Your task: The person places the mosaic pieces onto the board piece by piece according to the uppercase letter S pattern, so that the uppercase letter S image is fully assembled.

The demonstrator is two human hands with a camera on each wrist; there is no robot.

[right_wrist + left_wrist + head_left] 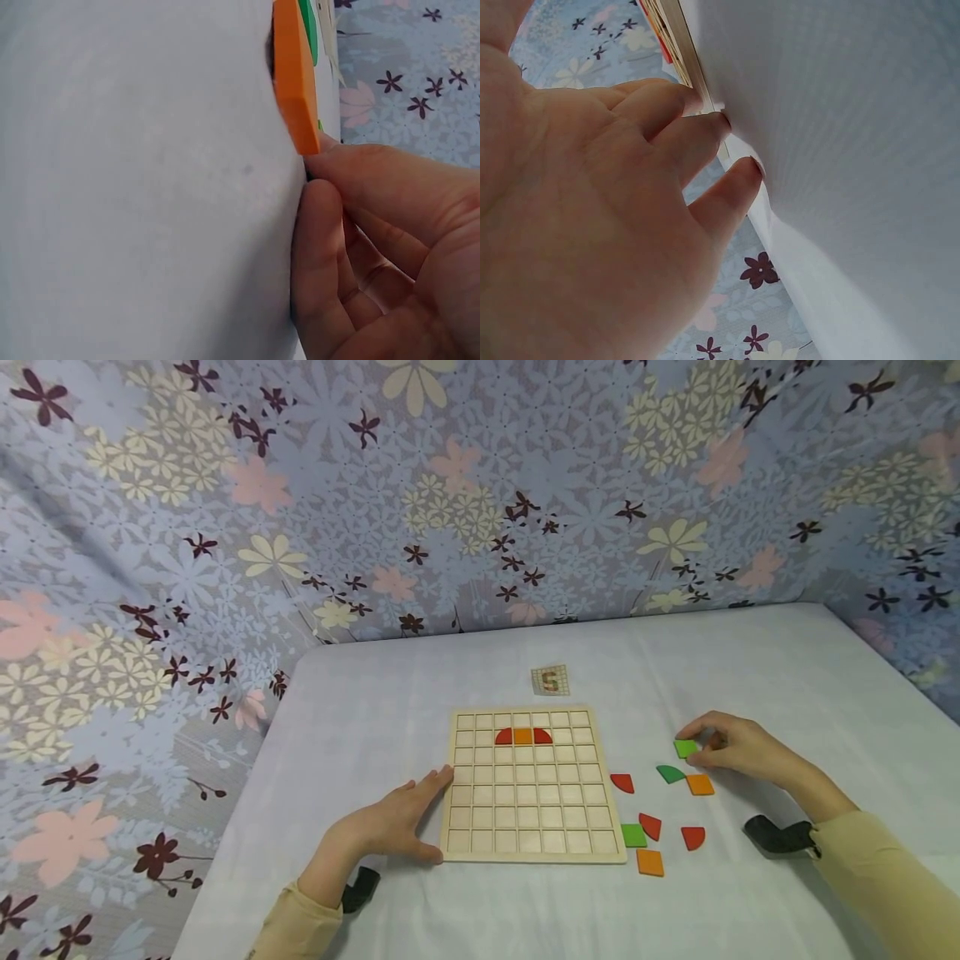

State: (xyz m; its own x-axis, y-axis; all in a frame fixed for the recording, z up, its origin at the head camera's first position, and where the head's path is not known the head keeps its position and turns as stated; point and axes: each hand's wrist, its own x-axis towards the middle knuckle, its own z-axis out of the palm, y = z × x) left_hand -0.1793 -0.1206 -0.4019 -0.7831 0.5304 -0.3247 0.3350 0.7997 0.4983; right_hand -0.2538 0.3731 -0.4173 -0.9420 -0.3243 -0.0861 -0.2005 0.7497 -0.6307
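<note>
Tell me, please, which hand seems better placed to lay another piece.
Probably the right hand: it pinches a green square, with more loose pieces nearby, while the left hand rests at the left edge of the board.

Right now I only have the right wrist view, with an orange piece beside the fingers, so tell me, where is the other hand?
Observer: The head view shows the left hand at the left edge of a wooden grid board.
Operator: Okay, and is anything set in that grid?
Observer: Yes, in the second row from the far edge, an orange square sits between two red quarter-circles.
Operator: Got it. What is being held at my end?
Observer: The right hand pinches a light green square; I can't tell whether it is off the cloth.
</note>
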